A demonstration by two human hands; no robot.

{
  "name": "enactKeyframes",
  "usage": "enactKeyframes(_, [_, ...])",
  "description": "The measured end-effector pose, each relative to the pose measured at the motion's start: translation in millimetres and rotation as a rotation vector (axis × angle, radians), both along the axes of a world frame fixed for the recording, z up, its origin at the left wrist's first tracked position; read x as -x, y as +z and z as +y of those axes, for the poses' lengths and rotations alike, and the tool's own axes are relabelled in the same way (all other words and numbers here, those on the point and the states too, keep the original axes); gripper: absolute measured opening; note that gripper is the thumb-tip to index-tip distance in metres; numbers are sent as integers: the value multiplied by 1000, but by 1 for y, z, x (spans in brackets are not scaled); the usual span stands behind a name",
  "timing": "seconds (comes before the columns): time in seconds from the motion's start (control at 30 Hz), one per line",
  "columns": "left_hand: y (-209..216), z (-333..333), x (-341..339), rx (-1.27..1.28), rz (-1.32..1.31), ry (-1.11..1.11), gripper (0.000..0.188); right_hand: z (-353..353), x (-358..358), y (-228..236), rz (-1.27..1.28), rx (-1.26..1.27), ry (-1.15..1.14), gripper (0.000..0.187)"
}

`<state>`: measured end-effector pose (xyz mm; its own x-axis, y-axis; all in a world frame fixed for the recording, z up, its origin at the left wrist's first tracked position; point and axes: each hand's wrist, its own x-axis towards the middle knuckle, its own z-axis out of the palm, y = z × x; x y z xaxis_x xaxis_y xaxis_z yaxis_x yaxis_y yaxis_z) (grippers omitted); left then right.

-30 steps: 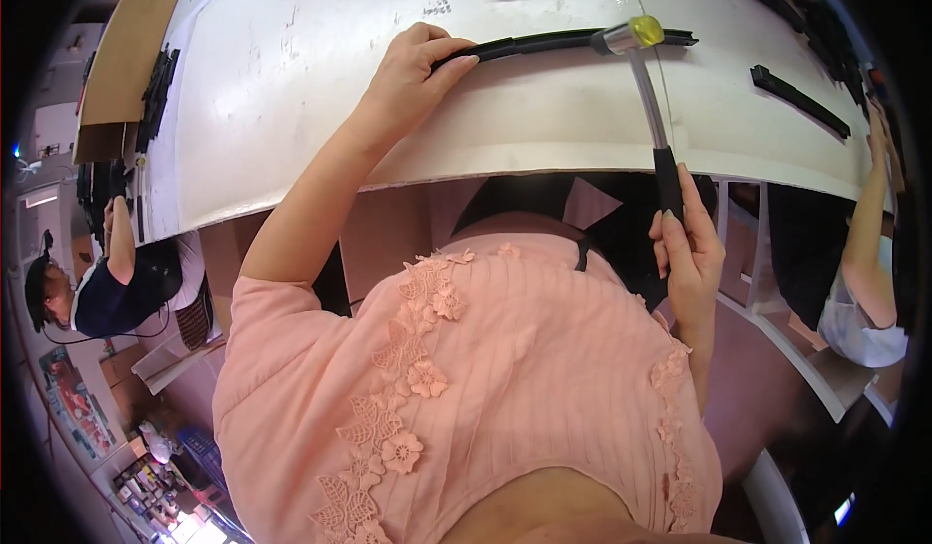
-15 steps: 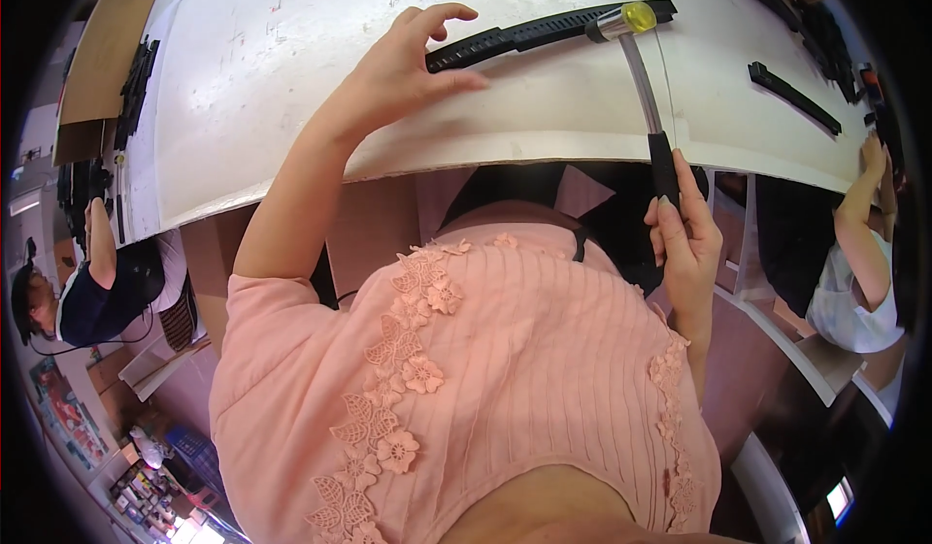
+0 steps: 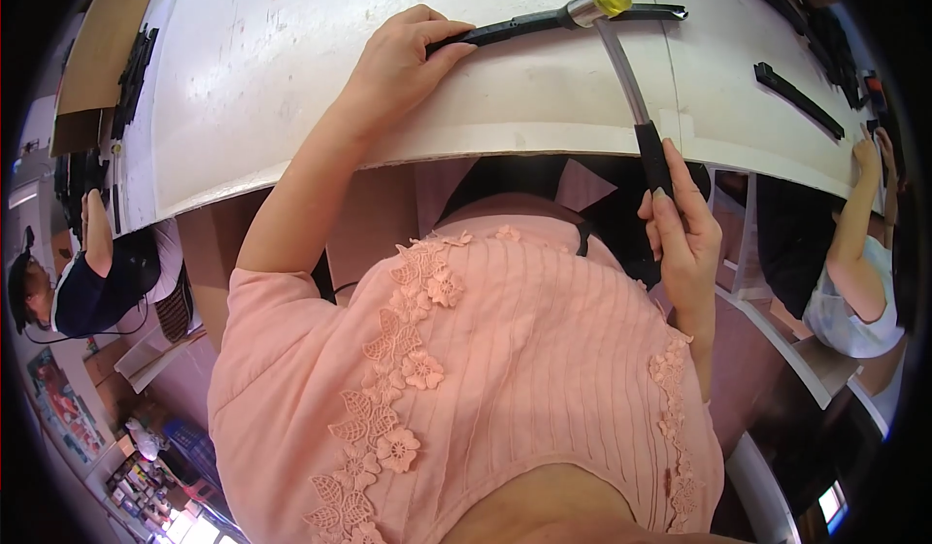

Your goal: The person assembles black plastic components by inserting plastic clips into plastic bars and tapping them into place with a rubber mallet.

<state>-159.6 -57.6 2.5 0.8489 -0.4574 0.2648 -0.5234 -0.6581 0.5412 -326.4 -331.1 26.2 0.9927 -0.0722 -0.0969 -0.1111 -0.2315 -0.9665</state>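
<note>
My left hand (image 3: 400,66) pinches the left end of a long black plastic strip (image 3: 516,29) between thumb and fingers. The strip lies across the white table, a narrow side showing, its far end reaching right. In my right hand (image 3: 685,226), held near the table's front edge, is a mallet (image 3: 621,80) with a black grip, a metal shaft and a yellow tip. Its head is over the strip, right of the middle, and hides part of it. Whether the head touches the strip I cannot tell.
Another black strip (image 3: 800,101) rests on the white table (image 3: 291,78) at the right. More black strips (image 3: 136,83) lie by a cardboard box (image 3: 102,49) at the left. A person (image 3: 92,277) works at the far left, another (image 3: 854,282) at the far right.
My left hand has closed on the strip's end, and the strip has turned so its slotted face no longer shows. The mallet head has shifted a little left and farther away.
</note>
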Motion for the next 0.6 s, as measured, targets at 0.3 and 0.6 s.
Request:
enactKeyframes(0.3, [-8,-1,-2,58,-51,-6,23,11,-19,2,-118,241,165,45])
enactKeyframes(0.6, [-9,-2,-1,19,-182,-9,20,15,-29,10,-89,415,179,46])
